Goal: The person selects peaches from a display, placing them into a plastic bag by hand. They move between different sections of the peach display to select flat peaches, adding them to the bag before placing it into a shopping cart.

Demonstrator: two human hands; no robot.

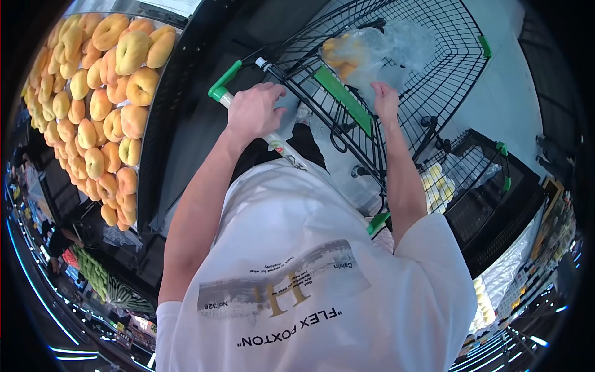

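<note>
My left hand (255,110) is closed round the handle (282,147) of a black wire shopping cart (446,87) with green trim. Over the cart basket, my right hand (385,102) is closed at the lower edge of a clear plastic bag (403,46). Through the plastic, yellow-orange fruits (342,54) show at the bag's left side. Exactly how much of the bag lies between my fingers is hard to make out. A green panel (343,100) sits on the cart between my two hands.
Flat yellow-orange peaches (99,102) are heaped on a dark-edged stand to my left. At right, a second basket or cart (480,164) holds pale wrapped goods (439,187). Green vegetables (102,273) lie on a display at lower left, with a person near it.
</note>
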